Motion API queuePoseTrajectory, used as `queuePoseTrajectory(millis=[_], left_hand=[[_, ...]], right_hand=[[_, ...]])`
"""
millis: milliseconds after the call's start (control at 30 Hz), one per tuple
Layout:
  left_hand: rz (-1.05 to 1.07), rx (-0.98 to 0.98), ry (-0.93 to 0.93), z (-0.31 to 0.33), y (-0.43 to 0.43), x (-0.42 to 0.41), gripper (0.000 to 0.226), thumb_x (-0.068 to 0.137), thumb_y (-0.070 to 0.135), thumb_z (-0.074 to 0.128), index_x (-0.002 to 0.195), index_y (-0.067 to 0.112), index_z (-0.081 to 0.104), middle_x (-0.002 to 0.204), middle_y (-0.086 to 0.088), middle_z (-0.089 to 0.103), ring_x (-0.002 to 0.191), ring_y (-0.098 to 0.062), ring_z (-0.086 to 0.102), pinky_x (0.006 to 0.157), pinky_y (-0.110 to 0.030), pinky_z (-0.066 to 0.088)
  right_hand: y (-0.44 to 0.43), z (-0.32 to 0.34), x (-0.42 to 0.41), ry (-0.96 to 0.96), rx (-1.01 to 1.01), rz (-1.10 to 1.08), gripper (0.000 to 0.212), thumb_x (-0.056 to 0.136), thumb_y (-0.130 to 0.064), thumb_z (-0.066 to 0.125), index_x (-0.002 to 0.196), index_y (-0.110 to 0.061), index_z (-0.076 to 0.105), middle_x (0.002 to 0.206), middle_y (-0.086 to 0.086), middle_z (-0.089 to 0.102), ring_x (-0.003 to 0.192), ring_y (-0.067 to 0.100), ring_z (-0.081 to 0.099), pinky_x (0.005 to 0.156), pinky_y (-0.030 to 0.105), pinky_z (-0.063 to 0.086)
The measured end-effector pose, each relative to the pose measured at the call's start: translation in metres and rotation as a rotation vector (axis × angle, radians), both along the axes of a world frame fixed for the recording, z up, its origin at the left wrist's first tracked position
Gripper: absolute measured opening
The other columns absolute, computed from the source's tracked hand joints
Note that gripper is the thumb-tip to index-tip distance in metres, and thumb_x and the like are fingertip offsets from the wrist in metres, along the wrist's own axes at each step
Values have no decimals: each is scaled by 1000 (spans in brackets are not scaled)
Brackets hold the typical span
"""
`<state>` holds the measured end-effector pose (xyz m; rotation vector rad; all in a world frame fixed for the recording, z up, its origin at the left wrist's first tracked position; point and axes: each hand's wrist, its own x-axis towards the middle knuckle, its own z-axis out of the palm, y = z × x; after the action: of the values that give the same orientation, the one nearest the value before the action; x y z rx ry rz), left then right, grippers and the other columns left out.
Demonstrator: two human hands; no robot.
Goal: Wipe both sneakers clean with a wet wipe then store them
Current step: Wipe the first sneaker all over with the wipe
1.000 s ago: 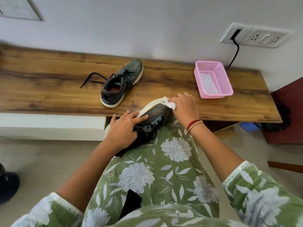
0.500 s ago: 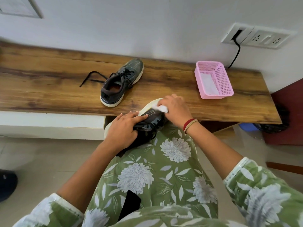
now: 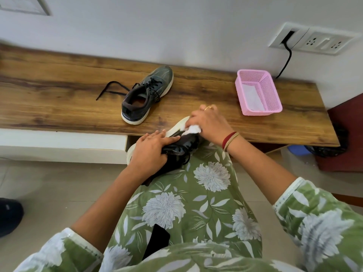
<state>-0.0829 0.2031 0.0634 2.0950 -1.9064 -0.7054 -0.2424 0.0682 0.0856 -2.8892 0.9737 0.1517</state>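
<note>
White wall backs a long wooden bench (image 3: 59, 91) carrying a pink basket (image 3: 275, 109) and one sneaker (image 3: 145, 95), toe toward the wall. On our lap the other sneaker (image 3: 176, 149) lies tilted, toe toward the bench. Our left hand (image 3: 151, 152) presses it, fingers straight, and our right hand (image 3: 210, 122) pinches the wet wipe (image 3: 193, 128) at its toe.

The shoe (image 3: 177, 149) on my lap is black with a cream sole, and the wipe (image 3: 193, 128) in my right grip (image 3: 208, 120) is white. The other shoe (image 3: 147, 95) is grey-green with black laces and an off-white sole, on a desk (image 3: 59, 95) of brown wood grain. The basket (image 3: 273, 95) is pink mesh. My dress (image 3: 196, 195) is green, printed with white flowers and leaves; red and gold bangles (image 3: 230, 139) ring my wrist.
</note>
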Motion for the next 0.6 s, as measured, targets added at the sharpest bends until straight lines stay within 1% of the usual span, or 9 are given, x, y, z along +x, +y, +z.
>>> queuePoseTrajectory(millis=[67,100,200,267,367,433,467,533,600], left_hand=[[14,-6,22,-1,0,0,67,81,9,52,137,44,41,151,0,35,142,-15,25,114,-32,13],[25,-17,42,-1,-1,-1,66,80,8,53,135,44,44,150,-1,38,141,-15,28,115,-33,15],[67,-71,115,0,-2,-1,60,75,2,56,126,34,59,139,-1,51,135,-21,40,113,-39,26],[78,-86,139,0,-2,0,59,73,-1,56,122,30,63,136,-2,55,133,-23,43,112,-42,28],[75,-47,138,-2,-2,0,65,74,-1,55,125,40,58,142,-2,48,137,-19,37,115,-38,23],[77,-38,138,-3,-2,0,68,75,0,54,126,44,54,144,-3,45,138,-17,34,116,-36,20],[76,-35,138,-3,-2,0,68,75,0,54,127,45,54,145,-3,45,139,-17,33,116,-35,19],[68,-33,127,-3,-2,1,68,76,0,53,128,44,53,145,-2,44,139,-17,32,116,-35,18],[45,-37,97,-2,-1,1,67,77,1,53,129,43,52,146,0,43,139,-17,31,116,-35,17]], right_hand=[[-12,2,-7,-17,-23,-154,30,93,-14,52,109,-36,66,108,-8,63,100,18,45,82,34,29],[-11,2,-5,-34,-14,-178,28,94,-16,52,108,-35,67,107,-8,63,98,17,44,81,34,28],[14,-2,21,-29,92,-3,26,92,-16,52,100,-34,69,100,-11,64,94,17,47,77,32,26],[21,-4,29,-11,76,78,30,90,-12,54,100,-36,69,101,-12,63,97,18,47,77,32,24],[-6,2,13,-20,32,-74,29,93,-14,51,105,-35,68,108,-12,64,99,16,46,80,32,27],[-17,1,1,-50,17,-233,28,95,-18,48,105,-32,69,106,-5,66,99,20,50,82,34,33],[-15,0,2,-86,56,-278,27,94,-17,48,104,-30,70,104,-2,68,99,22,53,84,35,37],[3,-3,11,-156,216,-247,27,88,-12,53,100,-27,73,102,0,70,97,23,59,84,34,44],[18,-7,14,-173,281,-151,28,85,-11,55,98,-28,73,104,-2,69,100,21,60,85,32,42]])
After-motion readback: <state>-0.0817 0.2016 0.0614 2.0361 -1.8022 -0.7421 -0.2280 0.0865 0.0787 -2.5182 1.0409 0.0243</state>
